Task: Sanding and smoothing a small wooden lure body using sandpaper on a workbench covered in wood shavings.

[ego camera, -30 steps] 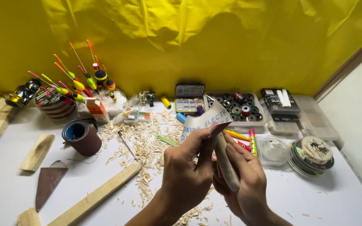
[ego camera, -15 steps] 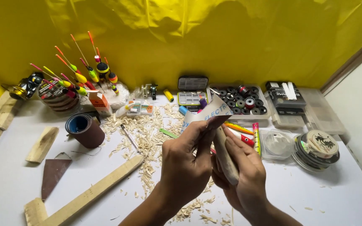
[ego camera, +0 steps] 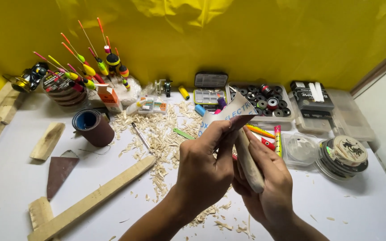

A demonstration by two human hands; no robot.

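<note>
Head view: left hand [ego camera: 204, 167] pinches a folded sheet of sandpaper [ego camera: 228, 114], pressed against the top of a carved wooden piece [ego camera: 249, 158]. Right hand [ego camera: 266, 180] is wrapped around that wooden piece, holding it roughly upright over the white surface [ego camera: 10, 187]. Both sit centre-frame, above a scatter of wood shavings [ego camera: 161, 134]. Exact paper-to-wood contact is probably at the tip; the fingers hide it. Sandpaper roll [ego camera: 92, 127] and a long wooden strip [ego camera: 94, 198] lie to the left.
</note>
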